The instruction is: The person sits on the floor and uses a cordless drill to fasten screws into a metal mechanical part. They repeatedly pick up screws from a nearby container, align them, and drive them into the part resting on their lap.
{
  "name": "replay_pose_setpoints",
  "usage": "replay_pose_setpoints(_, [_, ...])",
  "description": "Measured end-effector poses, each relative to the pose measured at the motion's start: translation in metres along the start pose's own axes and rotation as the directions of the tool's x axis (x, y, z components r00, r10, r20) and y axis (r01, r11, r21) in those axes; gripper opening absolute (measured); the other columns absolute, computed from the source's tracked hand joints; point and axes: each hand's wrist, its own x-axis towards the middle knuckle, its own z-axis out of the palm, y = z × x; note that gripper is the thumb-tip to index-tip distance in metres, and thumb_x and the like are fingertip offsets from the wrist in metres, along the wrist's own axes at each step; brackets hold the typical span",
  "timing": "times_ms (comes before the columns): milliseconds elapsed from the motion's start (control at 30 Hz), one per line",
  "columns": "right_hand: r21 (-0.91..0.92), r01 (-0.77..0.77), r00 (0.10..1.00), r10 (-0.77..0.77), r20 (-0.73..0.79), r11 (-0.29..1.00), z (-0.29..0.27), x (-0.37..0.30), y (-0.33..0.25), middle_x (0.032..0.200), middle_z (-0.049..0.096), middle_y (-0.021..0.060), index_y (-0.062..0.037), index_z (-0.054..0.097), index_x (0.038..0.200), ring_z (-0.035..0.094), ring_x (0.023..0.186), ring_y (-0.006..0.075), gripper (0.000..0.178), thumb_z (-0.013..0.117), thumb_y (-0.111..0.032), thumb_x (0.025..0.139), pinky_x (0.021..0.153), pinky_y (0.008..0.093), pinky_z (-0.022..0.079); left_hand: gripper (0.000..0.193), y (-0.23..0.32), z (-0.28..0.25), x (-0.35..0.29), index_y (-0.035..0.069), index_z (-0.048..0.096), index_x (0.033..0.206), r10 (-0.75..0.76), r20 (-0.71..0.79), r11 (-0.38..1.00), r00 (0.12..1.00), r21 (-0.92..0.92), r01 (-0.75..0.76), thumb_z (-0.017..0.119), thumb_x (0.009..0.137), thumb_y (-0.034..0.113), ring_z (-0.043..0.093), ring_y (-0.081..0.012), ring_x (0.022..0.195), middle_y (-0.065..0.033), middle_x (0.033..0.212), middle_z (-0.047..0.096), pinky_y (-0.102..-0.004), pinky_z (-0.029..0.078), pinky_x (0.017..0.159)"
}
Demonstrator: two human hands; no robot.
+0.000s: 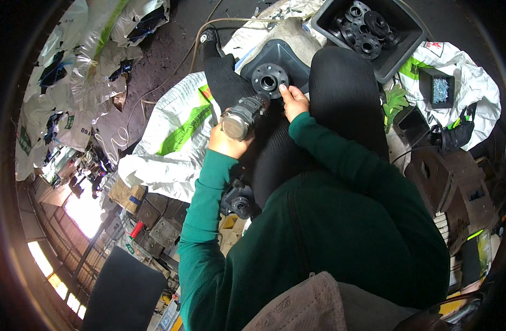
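Note:
My left hand (224,144) is wrapped around a power screwdriver (239,120) with a grey rounded body. Its nose points away from me and meets the near left edge of a round black flange (259,83), which has a ring of small holes around a central bore. At the flange's right edge, the thumb and fingers of my right hand (296,105) pinch the rim. Beneath the flange is a dark, square-cornered tray (283,51) between my knees. The screwdriver's tip and the fingers under the rim are partly hidden.
A black bin (410,41) at the far right holds several similar flanges. Beside it, a small box of screws (440,91) sits on a white sack (479,83). Another white sack (175,127) lies left, near a loose hose (192,58). Metal blocks (457,187) stand at right.

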Motion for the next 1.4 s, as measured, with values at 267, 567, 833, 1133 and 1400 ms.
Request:
replay_pose_setpoints(267, [-0.2,0.215,0.976,-0.215,0.021,0.956,0.003,0.007,-0.005,0.062,0.045,-0.0074,-0.0059,0.061,0.08,0.034,0.054,0.0025,0.025,0.064,-0.03,0.085,0.046,0.0221,0.026,0.044,0.006,0.004,-0.031,0.003,0.059,0.106,-0.031,-0.211,0.987,0.977,-0.162,-0.004,0.074,0.069,0.02,0.063,-0.027,0.092,-0.0149,0.1,0.064,-0.0343,0.049,0.08])
replay_pose_setpoints(567, [0.343,-0.522,0.821,0.351,0.449,0.781,-0.048,-0.047,-0.056,0.109,0.054,0.0116,-0.0013,0.042,0.127,0.056,0.099,0.0234,0.042,0.044,0.002,0.085,0.087,0.0366,0.047,0.043,0.03,-0.004,-0.104,0.004,0.057,0.111,0.302,-0.21,0.946,0.93,-0.053,-0.319,0.07,0.071,0.014,0.061,-0.0291,0.097,-0.0143,0.108,0.061,-0.0358,0.048,0.086])
replay_pose_setpoints(833, [0.539,-0.464,0.849,0.178,0.498,0.703,-0.047,-0.088,-0.083,0.116,0.047,0.0143,-0.0008,0.039,0.13,0.05,0.11,0.0281,0.059,0.029,0.021,0.076,0.102,0.0445,0.039,0.042,0.044,0.02,-0.133,0.004,0.057,0.11,0.347,-0.316,0.918,0.883,-0.079,-0.389,0.068,0.07,0.012,0.062,-0.029,0.094,-0.0148,0.108,0.06,-0.0342,0.05,0.081])
replay_pose_setpoints(1133, [0.546,-0.348,0.885,0.076,0.459,0.762,-0.038,-0.103,-0.082,0.109,0.049,0.0136,0.0002,0.044,0.124,0.052,0.105,0.0272,0.055,0.03,0.02,0.076,0.099,0.0431,0.043,0.044,0.041,0.024,-0.144,0.004,0.056,0.111,0.32,-0.364,0.926,0.875,-0.075,-0.37,0.069,0.069,0.012,0.063,-0.0285,0.091,-0.0141,0.106,0.061,-0.0336,0.051,0.077])
replay_pose_setpoints(1400, [0.556,-0.307,0.917,0.085,0.389,0.773,-0.033,-0.105,-0.08,0.106,0.049,0.0132,0.0008,0.047,0.121,0.053,0.101,0.026,0.051,0.031,0.019,0.076,0.097,0.042,0.045,0.061,0.054,0.025,-0.146,0.008,0.049,0.123,0.32,-0.386,0.935,0.865,-0.017,-0.354,0.071,0.067,0.012,0.065,-0.0282,0.086,-0.0114,0.101,0.063,-0.0325,0.052,0.075])
